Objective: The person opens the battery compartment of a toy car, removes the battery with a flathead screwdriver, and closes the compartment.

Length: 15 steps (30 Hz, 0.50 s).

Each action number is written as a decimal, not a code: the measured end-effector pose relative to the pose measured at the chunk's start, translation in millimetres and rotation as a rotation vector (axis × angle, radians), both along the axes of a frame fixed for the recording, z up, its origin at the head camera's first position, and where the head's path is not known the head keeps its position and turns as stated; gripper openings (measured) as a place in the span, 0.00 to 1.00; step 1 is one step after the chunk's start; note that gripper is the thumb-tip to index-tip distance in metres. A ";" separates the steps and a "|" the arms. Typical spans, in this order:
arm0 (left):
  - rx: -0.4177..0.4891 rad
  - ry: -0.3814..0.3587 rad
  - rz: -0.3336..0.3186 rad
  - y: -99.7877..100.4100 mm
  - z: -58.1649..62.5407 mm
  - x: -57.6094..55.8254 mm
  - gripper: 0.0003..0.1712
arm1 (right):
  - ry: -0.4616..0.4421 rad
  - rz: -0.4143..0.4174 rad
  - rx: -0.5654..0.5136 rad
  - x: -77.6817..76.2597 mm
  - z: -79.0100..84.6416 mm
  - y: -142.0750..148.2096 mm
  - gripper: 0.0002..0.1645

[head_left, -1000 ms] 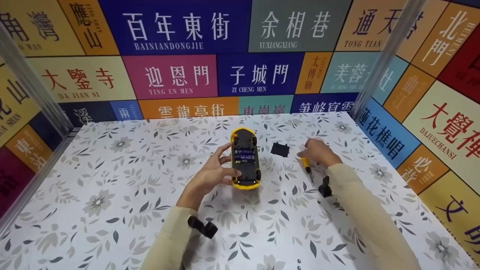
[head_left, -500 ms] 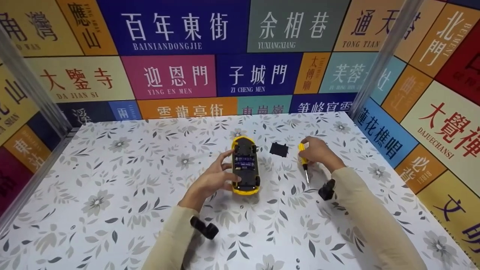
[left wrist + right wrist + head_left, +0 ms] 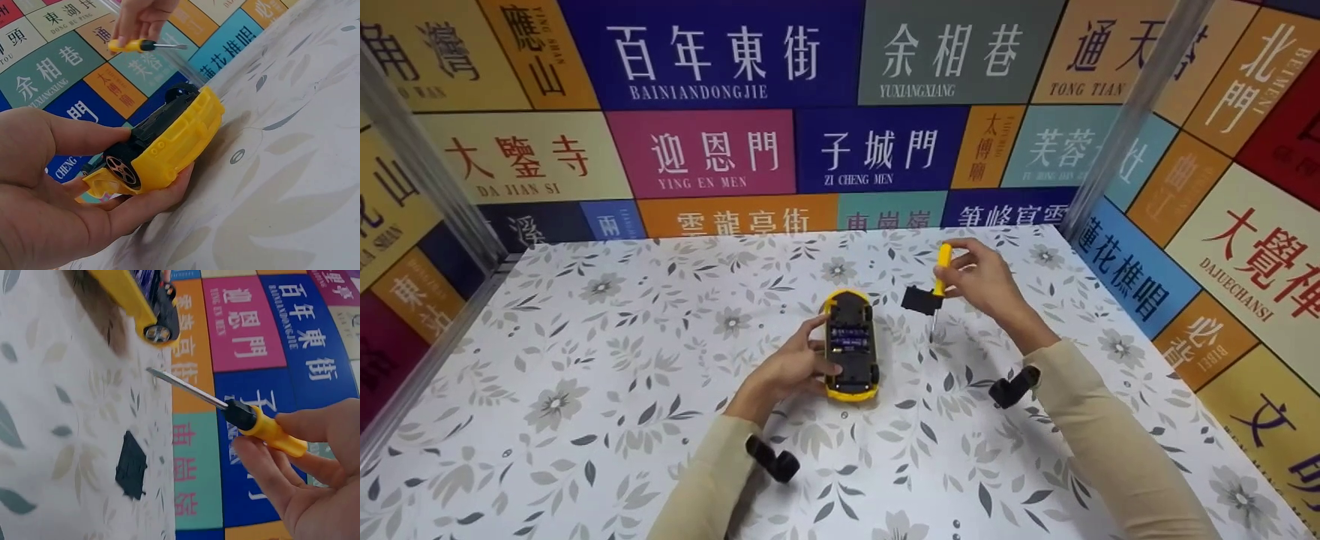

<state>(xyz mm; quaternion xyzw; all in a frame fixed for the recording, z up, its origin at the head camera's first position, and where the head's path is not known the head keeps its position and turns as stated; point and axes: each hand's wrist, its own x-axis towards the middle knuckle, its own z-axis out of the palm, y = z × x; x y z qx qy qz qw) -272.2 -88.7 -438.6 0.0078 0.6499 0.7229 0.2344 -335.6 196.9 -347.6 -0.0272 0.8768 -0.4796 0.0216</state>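
Note:
My left hand [image 3: 791, 367] grips a yellow toy car [image 3: 851, 346] by its left side, the black underside turned up. Purple batteries [image 3: 850, 336] show in the open compartment at its middle. In the left wrist view the thumb presses on the underside near a wheel [image 3: 122, 170] and the fingers lie under the yellow body. My right hand [image 3: 982, 277] pinches the yellow handle of a screwdriver [image 3: 259, 426] between thumb and fingers. Its metal shaft points down and toward me, right of the car. A black battery cover [image 3: 922, 300] lies on the table, partly overlapped by the screwdriver in the head view.
The table [image 3: 622, 420] has a white cloth with grey leaves and flowers. Panels printed with large characters [image 3: 697, 150] stand at the back and both sides. A black wrist camera [image 3: 772, 459] sits on the left sleeve, another wrist camera [image 3: 1015, 386] on the right.
My right hand has picked up the screwdriver from the table and brought it left, over beside the battery cover. The left hand has drawn the toy car slightly toward me.

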 end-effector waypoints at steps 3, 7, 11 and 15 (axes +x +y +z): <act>-0.023 -0.007 0.008 -0.2 -0.5 0.3 0.56 | 0.067 -0.012 -0.075 6.8 -0.6 -12.4 0.33; -0.042 -0.023 0.015 0.6 0.2 0.8 0.56 | 0.147 -0.007 -0.153 13.8 -2.5 -27.9 0.31; -0.048 -0.034 0.018 2.1 0.8 0.8 0.57 | 0.192 -0.008 -0.216 18.1 -6.1 -39.7 0.31; -0.065 -0.032 0.012 2.6 0.3 0.7 0.56 | 0.218 0.000 -0.266 22.3 -11.7 -47.9 0.31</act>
